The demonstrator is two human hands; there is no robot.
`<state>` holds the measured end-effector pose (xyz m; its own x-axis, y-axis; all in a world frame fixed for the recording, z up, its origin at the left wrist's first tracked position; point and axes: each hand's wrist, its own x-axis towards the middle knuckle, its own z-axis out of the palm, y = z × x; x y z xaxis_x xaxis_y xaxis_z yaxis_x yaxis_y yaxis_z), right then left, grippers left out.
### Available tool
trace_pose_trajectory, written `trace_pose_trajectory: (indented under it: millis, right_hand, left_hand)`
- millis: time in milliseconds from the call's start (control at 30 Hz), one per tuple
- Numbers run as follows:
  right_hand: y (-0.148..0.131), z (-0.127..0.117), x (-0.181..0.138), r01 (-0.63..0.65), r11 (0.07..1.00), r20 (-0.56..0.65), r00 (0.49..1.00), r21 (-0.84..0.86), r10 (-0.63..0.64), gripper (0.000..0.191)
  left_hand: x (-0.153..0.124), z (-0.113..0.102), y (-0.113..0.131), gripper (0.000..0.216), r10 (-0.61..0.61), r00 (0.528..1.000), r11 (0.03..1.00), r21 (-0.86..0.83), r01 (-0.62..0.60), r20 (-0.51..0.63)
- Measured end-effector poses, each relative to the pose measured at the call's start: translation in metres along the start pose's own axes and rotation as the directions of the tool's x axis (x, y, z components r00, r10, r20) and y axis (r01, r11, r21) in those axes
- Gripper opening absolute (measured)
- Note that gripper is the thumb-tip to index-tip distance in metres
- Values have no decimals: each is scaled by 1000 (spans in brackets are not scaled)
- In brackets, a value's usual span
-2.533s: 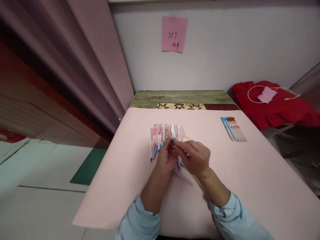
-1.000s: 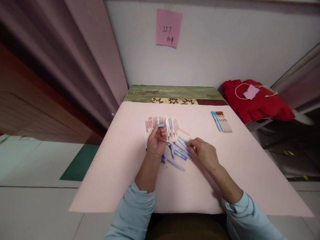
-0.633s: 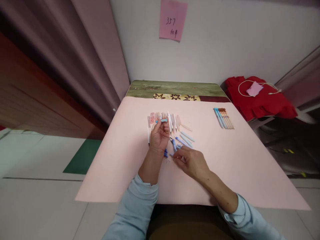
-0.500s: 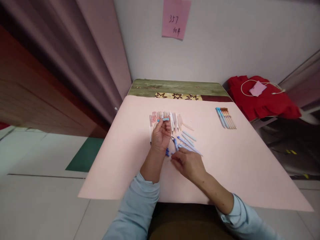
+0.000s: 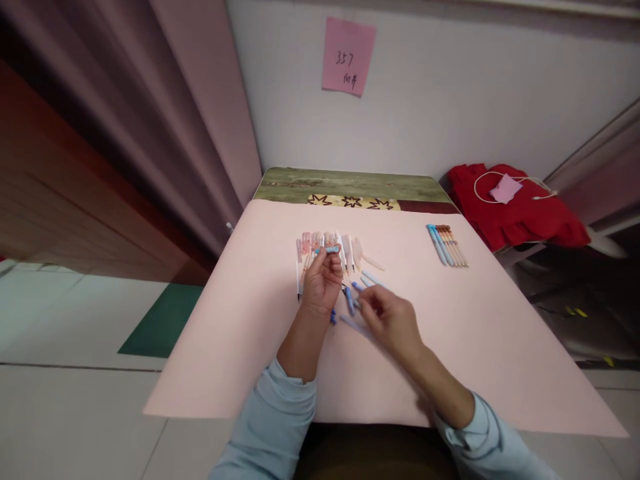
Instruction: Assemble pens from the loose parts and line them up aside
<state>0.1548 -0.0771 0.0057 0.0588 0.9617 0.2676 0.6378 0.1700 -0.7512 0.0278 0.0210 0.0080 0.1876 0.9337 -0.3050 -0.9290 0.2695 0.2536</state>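
My left hand is closed around a small light-blue pen part, holding it up above a row of loose pink and white pen parts. My right hand hovers just to the right, blurred by motion, over scattered blue pen barrels on the pink table cover. Its fingers are curled, and I cannot make out whether they hold anything.
A tidy bundle of blue and orange pens lies at the far right of the table. Red cloth with a white cord and pink note sits on a seat to the right. A pink sticky note is on the wall; curtains hang at left.
My right hand has moved from the near edge of the blue parts up toward my left hand. My left hand keeps holding the light-blue part in place.
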Motion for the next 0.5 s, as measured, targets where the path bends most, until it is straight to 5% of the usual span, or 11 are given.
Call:
trace_pose_trajectory:
  millis: [100,167,333,500]
  right_hand:
    - [0,-19,37,-189,859,-4,976,476,217,22]
    - [-2,-25,59,-211,743,-12,959,635,282,28]
    - [-8,-16,81,-198,613,6,954,765,300,34]
    - [-2,0,71,-184,654,28,970,734,241,34]
  left_hand:
    - [-1,0,-2,16,-17,1000,1000,18,17,-10]
    - [0,-1,-3,13,-16,1000,999,38,17,-16]
    - [4,-9,-5,8,1,999,994,105,5,-50]
    - [3,-10,-10,8,-16,997,987,155,28,-78]
